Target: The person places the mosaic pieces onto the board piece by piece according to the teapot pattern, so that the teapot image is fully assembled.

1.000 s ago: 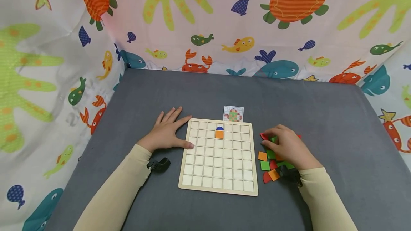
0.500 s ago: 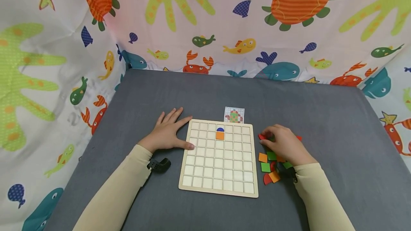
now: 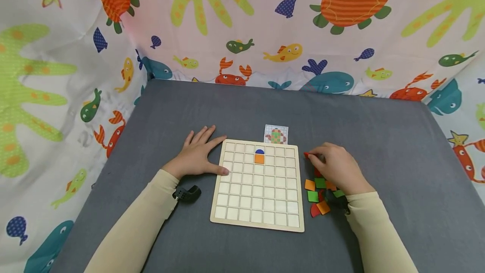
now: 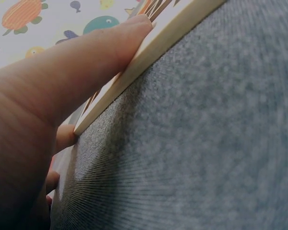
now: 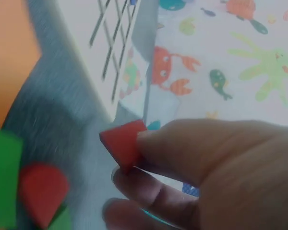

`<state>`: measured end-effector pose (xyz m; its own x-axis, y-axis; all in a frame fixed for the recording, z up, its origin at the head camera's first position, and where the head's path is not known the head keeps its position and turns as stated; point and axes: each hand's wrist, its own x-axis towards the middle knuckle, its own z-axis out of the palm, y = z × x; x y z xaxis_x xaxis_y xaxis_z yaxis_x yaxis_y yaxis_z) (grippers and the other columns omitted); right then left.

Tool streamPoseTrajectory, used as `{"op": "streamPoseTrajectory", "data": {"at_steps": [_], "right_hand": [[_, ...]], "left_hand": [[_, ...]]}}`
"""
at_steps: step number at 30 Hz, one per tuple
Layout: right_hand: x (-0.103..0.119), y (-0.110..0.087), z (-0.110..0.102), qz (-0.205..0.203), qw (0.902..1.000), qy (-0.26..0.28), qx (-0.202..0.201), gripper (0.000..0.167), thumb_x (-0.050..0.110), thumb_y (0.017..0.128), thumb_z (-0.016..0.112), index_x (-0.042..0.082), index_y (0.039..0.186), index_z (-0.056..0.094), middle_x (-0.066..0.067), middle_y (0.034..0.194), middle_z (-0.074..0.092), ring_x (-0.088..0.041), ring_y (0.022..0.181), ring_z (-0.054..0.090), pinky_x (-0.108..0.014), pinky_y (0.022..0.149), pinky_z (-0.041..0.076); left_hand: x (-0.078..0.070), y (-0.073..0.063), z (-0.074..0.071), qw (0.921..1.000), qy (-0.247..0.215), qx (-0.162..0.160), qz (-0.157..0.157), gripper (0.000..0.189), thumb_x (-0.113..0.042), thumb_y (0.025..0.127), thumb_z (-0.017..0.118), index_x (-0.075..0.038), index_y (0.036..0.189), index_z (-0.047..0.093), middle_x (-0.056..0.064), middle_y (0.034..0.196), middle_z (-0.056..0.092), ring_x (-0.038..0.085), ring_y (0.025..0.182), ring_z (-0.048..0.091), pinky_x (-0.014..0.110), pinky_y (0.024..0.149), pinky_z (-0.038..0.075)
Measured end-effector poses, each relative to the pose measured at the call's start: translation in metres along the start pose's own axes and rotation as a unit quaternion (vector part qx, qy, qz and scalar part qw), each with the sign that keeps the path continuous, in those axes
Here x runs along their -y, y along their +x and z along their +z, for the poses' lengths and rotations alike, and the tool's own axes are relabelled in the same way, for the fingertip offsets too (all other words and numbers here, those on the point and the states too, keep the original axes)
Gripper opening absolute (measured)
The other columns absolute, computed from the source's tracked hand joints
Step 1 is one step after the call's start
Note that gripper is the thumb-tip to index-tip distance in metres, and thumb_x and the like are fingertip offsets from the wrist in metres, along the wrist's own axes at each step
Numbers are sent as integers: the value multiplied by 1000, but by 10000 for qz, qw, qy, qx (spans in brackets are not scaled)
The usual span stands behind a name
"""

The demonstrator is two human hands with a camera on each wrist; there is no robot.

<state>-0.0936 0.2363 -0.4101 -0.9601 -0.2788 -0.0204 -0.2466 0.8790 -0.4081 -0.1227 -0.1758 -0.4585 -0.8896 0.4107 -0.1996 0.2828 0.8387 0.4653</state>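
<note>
A light wooden grid board (image 3: 257,205) lies on the grey table. Near its top sit a blue half-round tile (image 3: 259,151) and an orange square tile (image 3: 259,159). My left hand (image 3: 198,155) has its fingers spread at the board's left side; the thumb rests on the frame, as the left wrist view also shows. Just right of the board, my right hand (image 3: 337,165) pinches a red tile (image 5: 124,141) between thumb and finger. Below that hand lies a loose pile with green (image 3: 312,196), orange (image 3: 323,207) and red tiles (image 3: 315,210), partly hidden by the hand and wrist.
A small printed card (image 3: 276,134) with a coloured grid pattern lies at the board's far edge. Dark wrist devices (image 3: 187,194) sit on both wrists. A patterned cloth (image 3: 235,20) with sea animals stands around the back and sides of the table.
My right hand has lifted a red tile off the pile and drawn it slightly up and toward the board. The left hand and board stay in place.
</note>
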Motion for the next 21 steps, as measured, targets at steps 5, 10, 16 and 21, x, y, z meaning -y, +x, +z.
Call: {"op": "streamPoseTrajectory", "data": {"at_steps": [5,10,16,21], "right_hand": [[11,4,3,16,9993,325,170,16,17,101,71,8,109,82,-3,87,72,-15,65,56,-35,59,50],[22,9,11,95,9982,482,339,11,17,101,72,12,104,81,2,77,68,-15,59,52,-32,52,44],[38,19,18,-75,9978,594,276,10,18,100,74,12,102,81,0,83,72,-16,64,56,-32,54,48],[49,29,24,-247,9966,674,411,10,20,100,73,14,100,81,2,87,74,-15,72,61,-31,62,52]], "left_hand": [[0,-1,0,10000,4,3,-32,118,-84,70,78,-33,167,32,6,178,3,30,164,-5,61,126,-10],[-1,-2,2,10000,-36,62,-5,119,-85,70,76,-33,167,32,6,178,3,30,164,-5,61,126,-10],[3,-1,4,10000,-2,-21,-7,119,-86,70,75,-32,167,33,7,178,4,32,164,-4,62,126,-9],[2,0,2,10000,11,-58,-14,119,-87,69,75,-32,167,33,7,178,4,32,164,-4,62,126,-9]]}}
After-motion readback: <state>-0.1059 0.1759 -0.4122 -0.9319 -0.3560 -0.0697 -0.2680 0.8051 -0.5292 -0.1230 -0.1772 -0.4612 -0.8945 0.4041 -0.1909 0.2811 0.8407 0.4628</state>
